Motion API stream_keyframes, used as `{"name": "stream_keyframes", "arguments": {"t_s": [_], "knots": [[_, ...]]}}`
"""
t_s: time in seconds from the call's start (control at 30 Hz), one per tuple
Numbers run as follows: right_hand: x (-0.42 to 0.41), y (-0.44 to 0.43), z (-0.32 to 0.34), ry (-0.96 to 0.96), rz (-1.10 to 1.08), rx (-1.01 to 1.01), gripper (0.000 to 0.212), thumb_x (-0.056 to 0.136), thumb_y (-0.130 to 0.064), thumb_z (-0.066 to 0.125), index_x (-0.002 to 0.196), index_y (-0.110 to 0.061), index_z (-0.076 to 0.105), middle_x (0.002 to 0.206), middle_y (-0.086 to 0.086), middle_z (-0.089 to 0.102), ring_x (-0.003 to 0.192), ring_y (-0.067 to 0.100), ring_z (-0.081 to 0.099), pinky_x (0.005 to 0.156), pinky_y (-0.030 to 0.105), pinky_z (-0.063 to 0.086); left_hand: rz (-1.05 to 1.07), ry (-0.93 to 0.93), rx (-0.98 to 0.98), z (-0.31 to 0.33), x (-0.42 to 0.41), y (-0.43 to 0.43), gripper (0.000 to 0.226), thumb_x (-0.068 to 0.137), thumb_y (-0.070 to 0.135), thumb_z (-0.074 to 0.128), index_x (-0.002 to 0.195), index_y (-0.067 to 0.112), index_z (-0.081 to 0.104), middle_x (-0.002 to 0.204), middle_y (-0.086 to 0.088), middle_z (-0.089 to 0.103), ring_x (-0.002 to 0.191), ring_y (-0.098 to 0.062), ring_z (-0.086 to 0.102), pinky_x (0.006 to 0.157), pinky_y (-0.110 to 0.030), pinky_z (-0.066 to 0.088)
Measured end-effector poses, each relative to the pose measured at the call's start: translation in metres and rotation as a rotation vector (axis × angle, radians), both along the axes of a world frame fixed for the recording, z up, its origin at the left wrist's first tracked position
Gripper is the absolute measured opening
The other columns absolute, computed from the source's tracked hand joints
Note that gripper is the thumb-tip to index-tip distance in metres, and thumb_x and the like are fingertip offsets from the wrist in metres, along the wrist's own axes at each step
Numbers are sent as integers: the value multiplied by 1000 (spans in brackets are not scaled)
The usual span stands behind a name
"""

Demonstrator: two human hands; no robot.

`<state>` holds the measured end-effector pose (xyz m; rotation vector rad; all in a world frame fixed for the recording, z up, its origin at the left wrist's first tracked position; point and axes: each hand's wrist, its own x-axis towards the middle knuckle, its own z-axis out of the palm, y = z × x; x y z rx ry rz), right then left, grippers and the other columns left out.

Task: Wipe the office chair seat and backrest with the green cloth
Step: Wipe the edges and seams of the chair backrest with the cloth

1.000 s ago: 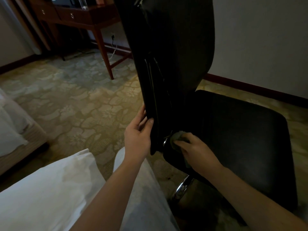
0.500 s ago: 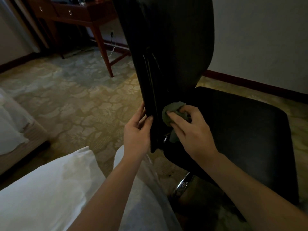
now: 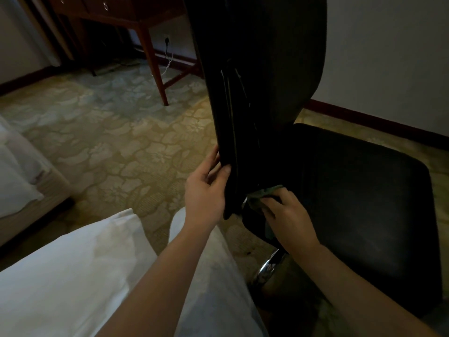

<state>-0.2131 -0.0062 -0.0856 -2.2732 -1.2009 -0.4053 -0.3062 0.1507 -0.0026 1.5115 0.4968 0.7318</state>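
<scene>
Back down we came — our right hand (image 3: pixel 289 215), bunching the green cloth (image 3: pixel 261 195), slid to the foot of the backrest (image 3: pixel 267 69) by the seat (image 3: pixel 364 190), left hand (image 3: pixel 206 190) still pinching its edge — another stroke done.

The left hand (image 3: pixel 206 190) grips the near left edge of the black backrest (image 3: pixel 267 69), thumb on the front and fingers behind. The right hand (image 3: pixel 289 220) holds the bunched green cloth (image 3: pixel 261 197) against the low corner where the backrest meets the seat (image 3: pixel 364 190). A wooden desk (image 3: pixel 153 57) stands far left on patterned carpet (image 3: pixel 109 142).
</scene>
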Motion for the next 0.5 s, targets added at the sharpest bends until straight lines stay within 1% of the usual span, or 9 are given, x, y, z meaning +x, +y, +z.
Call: {"name": "stream_keyframes", "arguments": {"t_s": [0.1, 0.17, 0.23, 0.27, 0.4, 0.5], "knots": [[-6, -6, 16, -41, 11, 79, 26, 88, -11, 68, 114, -5, 70, 110, 15, 63, 95, 29, 63, 72, 38, 59, -7, 4, 0, -1, -1, 1, 49, 100, 7, 60, 129, 46, 53, 125, 23, 66, 121, 5, 60, 101, -24, 51], [-6, -3, 39, -109, 3, 170, 26, 92, -11, 65, 116, -3, 69, 111, 18, 62, 98, 30, 62, 79, 35, 56, -20, -3, -9, -2, -1, 2, 50, 100, 4, 59, 133, 41, 51, 122, 26, 66, 120, 6, 60, 96, -18, 51], [-2, 4, 56, -170, 12, 236, 25, 94, -9, 66, 117, -1, 68, 110, 20, 62, 100, 30, 62, 85, 34, 54, -25, -4, -14, -3, 0, 3, 51, 100, 2, 59, 134, 39, 49, 121, 27, 64, 119, 8, 60, 91, -13, 51], [0, 7, 61, -183, 20, 251, 24, 94, -8, 66, 116, 0, 68, 110, 20, 61, 99, 30, 61, 86, 34, 54, -24, -5, -12, -3, 0, 3, 52, 100, 1, 59, 134, 38, 49, 122, 26, 64, 119, 8, 59, 91, -12, 50], [3, 11, 58, -180, 18, 270, 21, 93, -6, 66, 112, 2, 69, 107, 21, 60, 94, 30, 61, 79, 36, 55, -22, -9, 6, -4, 0, 4, 54, 99, 0, 59, 134, 39, 48, 123, 25, 63, 120, 9, 59, 93, -13, 50], [1, 13, 49, -139, 10, 303, 20, 92, -5, 67, 109, 4, 70, 107, 22, 60, 95, 30, 63, 80, 35, 56, -20, -7, -5, -7, 1, 4, 53, 100, 1, 59, 140, 33, 47, 124, 23, 64, 121, 7, 59, 94, -15, 51]]}}
